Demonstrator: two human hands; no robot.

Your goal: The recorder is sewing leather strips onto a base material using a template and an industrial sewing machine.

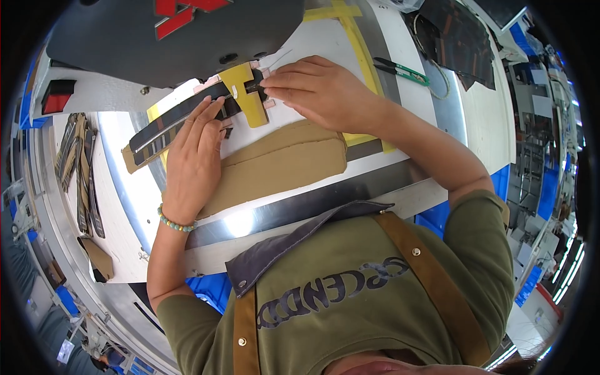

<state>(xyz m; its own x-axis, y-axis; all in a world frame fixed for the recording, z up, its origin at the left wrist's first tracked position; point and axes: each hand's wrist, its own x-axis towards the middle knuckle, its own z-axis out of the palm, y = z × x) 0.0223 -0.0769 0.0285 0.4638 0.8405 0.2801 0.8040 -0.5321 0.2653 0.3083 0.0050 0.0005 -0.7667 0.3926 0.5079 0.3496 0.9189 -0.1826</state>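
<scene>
Left hand (194,159) lay flat on dark zipper strip (178,122), right hand (315,87) pinched yellow guide (247,94), tan felt piece (281,165), shiny white table (437,112)

The left hand (195,156) lies flat, fingers spread, pressing a long dark zipper strip with a tan fabric backing (167,128) onto the white worktable (119,206). The right hand (322,92) pinches the strip's far end at a yellow, T-shaped plastic guide (245,94) — just under the dark grey sewing machine head (156,44). A tan padded fabric panel (281,159) lies just beside the left hand. Green-handled snips (403,72) rest toward the table's far right edge — more dark strips (78,169) lie along its left edge.
</scene>
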